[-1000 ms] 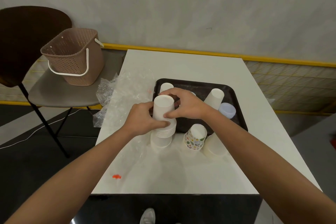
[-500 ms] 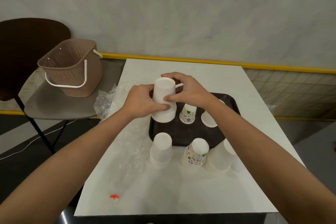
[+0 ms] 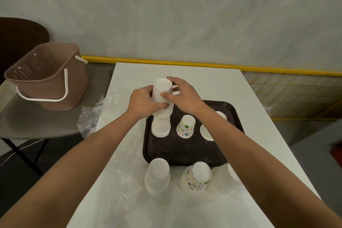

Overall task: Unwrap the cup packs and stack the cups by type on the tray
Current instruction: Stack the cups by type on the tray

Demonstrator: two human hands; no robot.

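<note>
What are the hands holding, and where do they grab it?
Both the left hand and right hand hold a white cup stack by its sides, over the tray.

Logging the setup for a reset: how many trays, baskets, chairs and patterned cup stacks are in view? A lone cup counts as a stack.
tray: 1
basket: 1
chair: 1
patterned cup stacks: 2
Total: 5
</note>
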